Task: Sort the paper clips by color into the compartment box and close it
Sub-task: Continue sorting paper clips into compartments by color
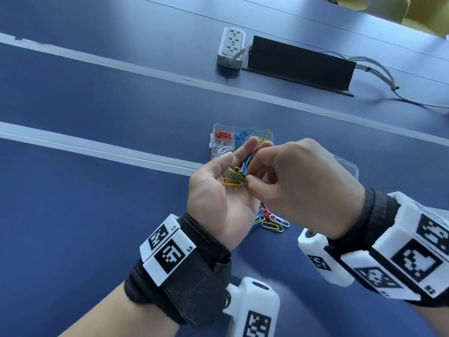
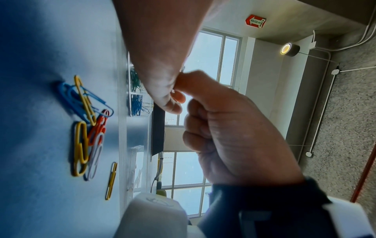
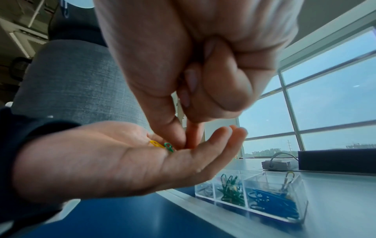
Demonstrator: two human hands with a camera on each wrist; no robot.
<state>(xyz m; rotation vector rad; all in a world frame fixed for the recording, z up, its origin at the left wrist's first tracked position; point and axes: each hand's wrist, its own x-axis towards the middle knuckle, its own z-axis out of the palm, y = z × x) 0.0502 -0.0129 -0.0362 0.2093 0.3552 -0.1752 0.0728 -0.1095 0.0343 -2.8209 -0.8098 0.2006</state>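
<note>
My left hand [image 1: 234, 161] is held palm up with straight fingers and carries several yellow, green and blue paper clips [image 1: 234, 178] in the palm. My right hand [image 1: 249, 182] reaches in from the right, its thumb and forefinger pinching a clip in that bunch; I cannot tell its colour. In the right wrist view the fingertips [image 3: 177, 141] press beside a green and a yellow clip [image 3: 162, 145]. The clear compartment box [image 1: 218, 126] stands open just beyond the hands, with red, white, blue, green and yellow clips in separate cells. Loose mixed clips [image 1: 272, 221] lie on the table under the hands.
The box's clear lid [image 1: 349, 166] lies open to the right, partly behind my right hand. Farther back on the blue table [image 1: 97, 203] sit a white power strip [image 1: 230, 46], a black cable cover [image 1: 298, 65] and grey cables [image 1: 388, 81].
</note>
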